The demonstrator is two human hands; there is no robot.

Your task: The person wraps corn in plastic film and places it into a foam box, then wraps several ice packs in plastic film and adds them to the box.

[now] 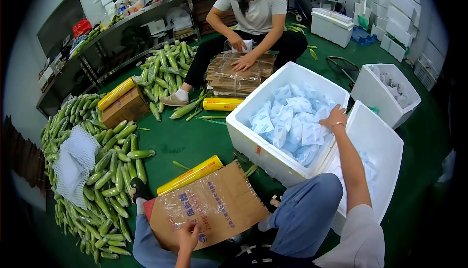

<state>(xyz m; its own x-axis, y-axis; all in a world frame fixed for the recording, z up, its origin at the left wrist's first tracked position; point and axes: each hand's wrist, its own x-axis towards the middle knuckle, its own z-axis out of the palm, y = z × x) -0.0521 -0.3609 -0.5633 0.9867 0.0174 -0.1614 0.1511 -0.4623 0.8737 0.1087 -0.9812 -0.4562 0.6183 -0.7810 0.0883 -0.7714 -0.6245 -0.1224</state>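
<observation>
My left hand (187, 236) is low over a flat piece of printed cardboard (234, 197). Its fingers are curled together at the near edge of clear plastic film (178, 209) lying on the cardboard. At the right, my right hand (334, 118) reaches into a white foam box (239, 129) with its thumb and fingers apart, touching the ice packs (298, 104); none is clearly gripped. White packs with blue print fill much of this box. A yellow roll of film (190, 175) lies along the cardboard's far edge.
Wrapped corn cobs (114, 170) are heaped at left, under white foam netting (75, 165). Opposite, a person (253, 14) sits with both hands at stacked cardboard (239, 75). A foam lid (380, 141) holding packs lies right, near another foam box (363, 85).
</observation>
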